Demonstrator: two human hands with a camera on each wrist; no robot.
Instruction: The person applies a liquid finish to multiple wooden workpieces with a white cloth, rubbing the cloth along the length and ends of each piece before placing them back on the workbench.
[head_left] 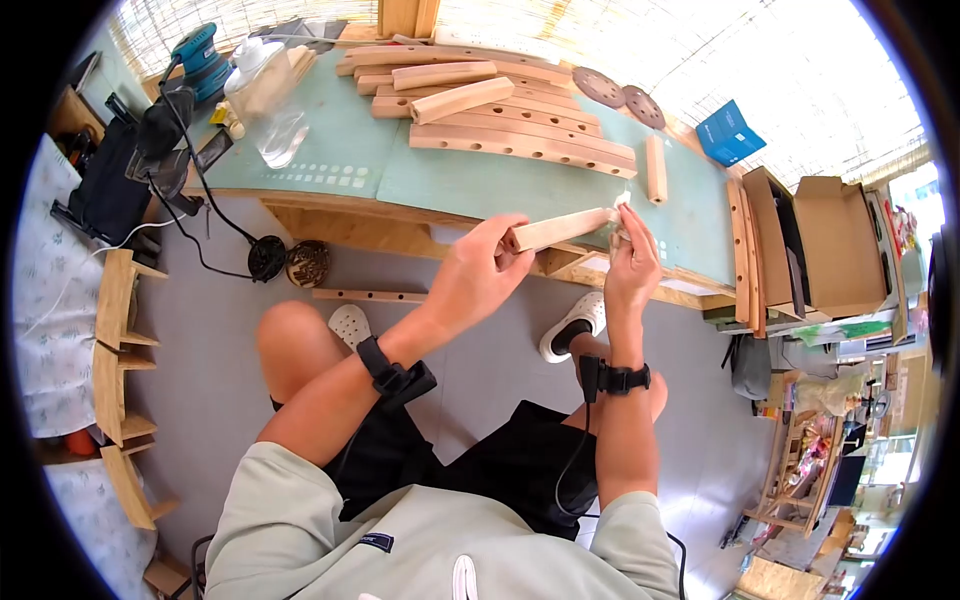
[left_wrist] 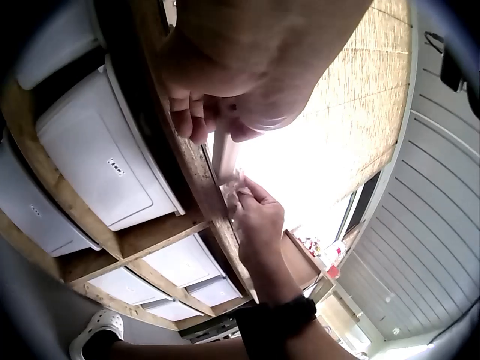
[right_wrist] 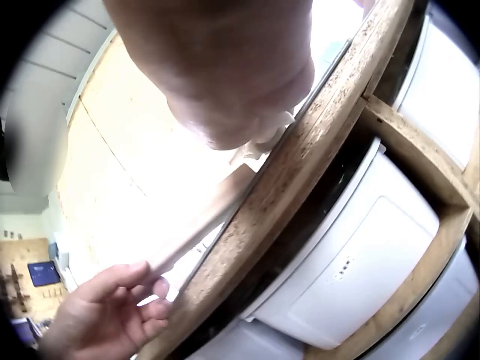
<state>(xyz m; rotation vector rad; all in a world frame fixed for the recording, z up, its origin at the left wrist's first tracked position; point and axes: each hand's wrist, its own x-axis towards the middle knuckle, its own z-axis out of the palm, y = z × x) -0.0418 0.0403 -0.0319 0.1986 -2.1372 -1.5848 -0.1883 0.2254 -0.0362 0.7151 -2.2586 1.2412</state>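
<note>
In the head view, the left hand grips one end of a short wooden bar, held in front of the bench edge. The right hand pinches a crumpled whitish cloth or paper at the bar's other end. From the left wrist camera, the bar runs from the left hand to the right hand and the whitish material. The right wrist view shows the left fingers around the bar's near end; the right hand mostly hides the whitish material.
Several wooden bars, some with holes, lie on the green bench top; one short bar lies apart. A clear bottle stands left, a sander beyond it. A blue packet and a cardboard box are right.
</note>
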